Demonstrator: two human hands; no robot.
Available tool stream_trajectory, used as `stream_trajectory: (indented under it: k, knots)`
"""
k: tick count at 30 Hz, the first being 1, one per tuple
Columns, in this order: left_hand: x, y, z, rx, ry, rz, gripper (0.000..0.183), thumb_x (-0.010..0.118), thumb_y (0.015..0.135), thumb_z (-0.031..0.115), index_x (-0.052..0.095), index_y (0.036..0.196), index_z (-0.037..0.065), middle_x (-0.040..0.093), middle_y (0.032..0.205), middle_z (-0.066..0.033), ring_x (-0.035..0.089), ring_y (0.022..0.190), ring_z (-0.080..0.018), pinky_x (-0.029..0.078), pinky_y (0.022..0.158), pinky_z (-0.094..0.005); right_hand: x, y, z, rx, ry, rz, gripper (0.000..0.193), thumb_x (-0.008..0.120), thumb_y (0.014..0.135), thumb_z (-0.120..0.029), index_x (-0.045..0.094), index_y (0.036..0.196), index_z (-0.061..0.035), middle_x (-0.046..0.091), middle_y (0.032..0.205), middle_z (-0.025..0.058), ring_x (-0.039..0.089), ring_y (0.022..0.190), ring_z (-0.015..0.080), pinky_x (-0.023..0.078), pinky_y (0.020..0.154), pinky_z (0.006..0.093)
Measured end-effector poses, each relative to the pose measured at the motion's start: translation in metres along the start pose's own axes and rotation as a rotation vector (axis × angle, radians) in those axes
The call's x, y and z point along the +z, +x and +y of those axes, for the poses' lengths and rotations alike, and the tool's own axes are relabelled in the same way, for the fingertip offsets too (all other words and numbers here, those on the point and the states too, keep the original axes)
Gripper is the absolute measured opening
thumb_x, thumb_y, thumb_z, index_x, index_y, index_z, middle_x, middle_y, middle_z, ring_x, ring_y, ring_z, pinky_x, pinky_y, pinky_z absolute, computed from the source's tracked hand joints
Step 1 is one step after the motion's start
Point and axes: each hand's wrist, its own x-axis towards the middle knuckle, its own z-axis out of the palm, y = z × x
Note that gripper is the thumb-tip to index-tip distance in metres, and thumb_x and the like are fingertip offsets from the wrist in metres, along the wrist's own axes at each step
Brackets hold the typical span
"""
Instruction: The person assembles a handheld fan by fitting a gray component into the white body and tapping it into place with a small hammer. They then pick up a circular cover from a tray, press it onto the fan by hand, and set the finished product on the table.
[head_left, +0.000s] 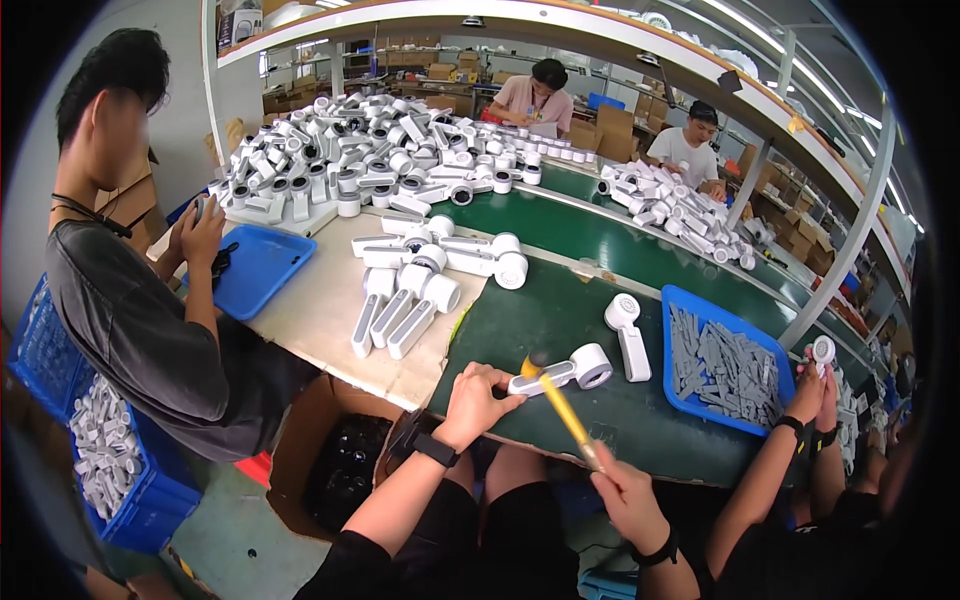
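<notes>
On the green work surface (480, 345) lies a white handheld fan (590, 366) with a round head and a long handle. My left hand (474, 408) is closed on the end of its handle, thumb and fingers pressed against it. My right hand (632, 502) grips a hammer (570, 414) by its yellow handle. The hammer's dark head is over the fan's handle; whether it touches cannot be made out. Just to the right, a second white fan (630, 342) lies apart from both hands.
A blue tray (715, 415) of grey strips stands right, beside a co-worker's hands (815, 395) holding a fan. Several fans (410, 285) lie left on cardboard, before a large pile (330, 150). A person (150, 270) stands left, near an open cardboard box (300, 450).
</notes>
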Motion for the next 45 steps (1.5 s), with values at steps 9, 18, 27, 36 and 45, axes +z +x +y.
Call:
stream_trajectory:
  k: [9,18,27,36,45]
  knots:
    - [-0.003,-0.003,0.004,-0.005,0.032,-0.015,0.025,0.083,0.072,0.021,0.075,0.090,0.005,0.068,0.079,-0.0072,0.059,0.086,-0.0264,0.049,0.081,-0.0376,-0.010,-0.008,0.022,0.202,0.101,0.074,0.047,0.060,0.092,-0.001,0.051,0.138,0.0012,0.060,0.081,0.0131,0.056,0.070,0.0181,0.047,0.069,0.0274]
    - [-0.008,-0.002,0.007,-0.034,0.052,-0.049,0.025,0.082,0.074,0.021,0.074,0.092,0.005,0.069,0.085,-0.0073,0.059,0.090,-0.0267,0.048,0.085,-0.0378,-0.015,-0.011,0.036,0.121,0.037,0.093,0.050,0.057,0.093,-0.002,0.049,0.143,-0.0026,0.053,0.074,-0.0008,0.045,0.054,0.0053,0.039,0.050,0.0211]
    - [-0.005,0.001,0.001,0.037,-0.001,-0.064,0.028,0.080,0.078,0.020,0.072,0.100,0.005,0.069,0.087,-0.0082,0.062,0.088,-0.0254,0.050,0.083,-0.0353,-0.011,-0.017,0.051,0.304,0.249,0.082,0.051,0.056,0.094,-0.002,0.048,0.144,-0.0026,0.054,0.071,-0.0018,0.046,0.053,0.0046,0.039,0.048,0.0203]
    - [-0.038,-0.002,0.015,-0.742,-1.457,-0.367,0.046,0.054,0.102,0.024,0.045,0.143,0.006,0.062,0.081,-0.0005,0.051,0.065,-0.0078,0.043,0.060,-0.0196,-0.011,-0.030,0.029,0.405,0.450,0.133,0.050,0.055,0.093,-0.002,0.048,0.143,-0.0006,0.058,0.072,-0.0008,0.047,0.051,0.0034,0.037,0.046,0.0187]
    - [-0.039,-0.013,0.006,-0.227,0.017,0.003,0.044,0.080,0.081,0.033,0.070,0.110,0.001,0.067,0.096,-0.0161,0.064,0.085,-0.0306,0.051,0.076,-0.0385,-0.014,0.002,0.009,0.249,0.290,-0.064,0.048,0.060,0.092,-0.001,0.052,0.139,-0.0005,0.056,0.077,0.0052,0.052,0.061,0.0096,0.042,0.057,0.0236]
